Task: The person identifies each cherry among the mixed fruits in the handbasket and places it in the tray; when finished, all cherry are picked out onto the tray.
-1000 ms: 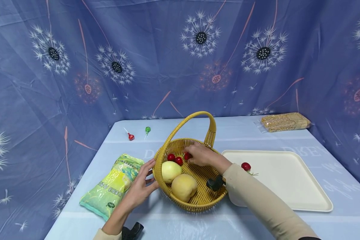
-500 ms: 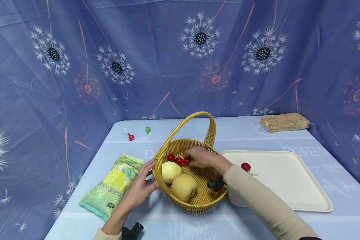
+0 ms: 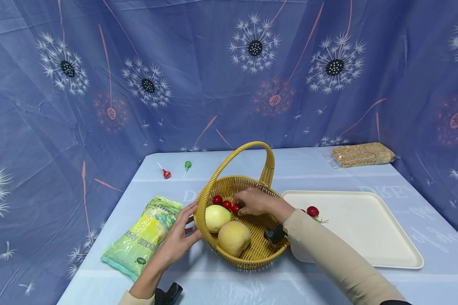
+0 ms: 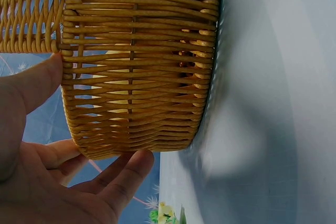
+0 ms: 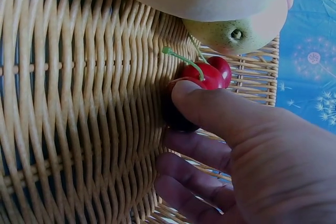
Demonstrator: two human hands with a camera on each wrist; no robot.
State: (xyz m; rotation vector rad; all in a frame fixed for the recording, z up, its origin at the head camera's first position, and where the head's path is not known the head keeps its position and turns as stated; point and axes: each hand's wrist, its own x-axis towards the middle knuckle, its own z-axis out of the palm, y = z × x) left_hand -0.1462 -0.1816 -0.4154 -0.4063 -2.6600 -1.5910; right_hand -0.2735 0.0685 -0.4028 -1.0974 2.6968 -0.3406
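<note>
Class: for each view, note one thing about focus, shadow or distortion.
Head view: wide-angle, sharp, evenly lit. Left wrist view: the basket casts a soft shadow on the table. Right wrist view: the right hand is close and soft; the cherry is shaded.

A golden-yellow woven basket [image 3: 229,186] held dark red cherries [image 3: 227,204] beside pale yellow-green fruit [image 3: 216,217]; at three o'clock lay a cream tray [image 3: 370,228], behind hung blue dandelion-patterned cloth [image 3: 198,76].

Basket [image 3: 248,250] mid-worktop [image 3: 229,284], tray [image 3: 370,228] to its right.
Cherries [image 3: 226,204] and two fruits [image 3: 226,228] lie in the basket; bag [image 3: 145,235] left, lollipops [image 3: 175,169] behind.
</note>
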